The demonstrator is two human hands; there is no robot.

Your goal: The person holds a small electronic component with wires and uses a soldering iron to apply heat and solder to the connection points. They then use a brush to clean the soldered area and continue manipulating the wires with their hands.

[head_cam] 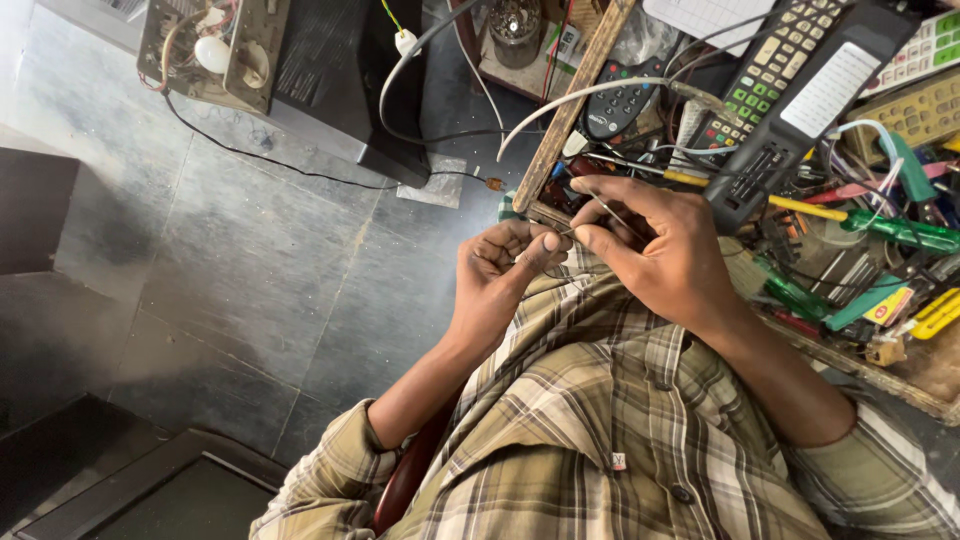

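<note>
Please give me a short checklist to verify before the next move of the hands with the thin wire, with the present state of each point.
1. Left hand pinches the thin wire: ok, fingertips closed on it.
2. Right hand holds the other part of the wire: ok, thumb and forefinger pinch it.
3. Both hands are in view over the lap: ok.
4. Wire is whole, its ends bare: cannot tell, too thin.
5. Tools close by: ok, green screwdriver lies in the wooden tray.
6. Tray is tidy enough to pick from: not ok, cables and remote controls pile there.
</note>
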